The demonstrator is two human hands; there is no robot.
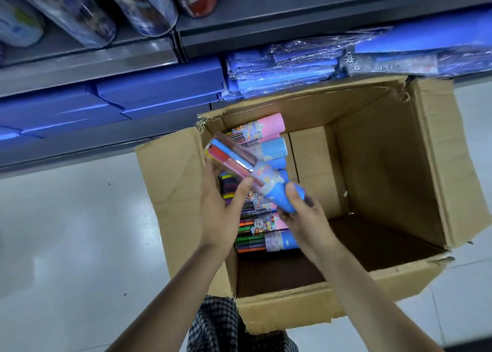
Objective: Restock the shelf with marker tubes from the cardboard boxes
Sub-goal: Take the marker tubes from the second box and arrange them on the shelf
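- The shelf (292, 10) runs across the top of the view: a dark upper deck carrying large printed tubes (143, 5), and below it a row of blue folders (159, 90) and wrapped blue packs (287, 66).
- The cardboard box (386, 165) stands open on the pale floor (66, 231) right against the shelf's base, flaps splayed; its right half shows bare cardboard.
- Stacked marker tubes (266, 234) lie on their sides along the box's left wall, pink and blue caps pointing right, pens showing through the clear bodies.
- One marker tube (255, 173) is held above that stack, tilted, with its blue cap end lower right and its clear end upper left.
- The right hand (300, 213) is curled around the blue cap end, gripping it.
- The left hand (223, 207) cradles the clear end, thumb pressed on top and fingers under it.
- Step in hand, as I judge it: a tube lifted out of the box, not yet on the shelf.
- The next move likely calls for carrying it up to a free spot on the upper deck and setting it steady among the other tubes.
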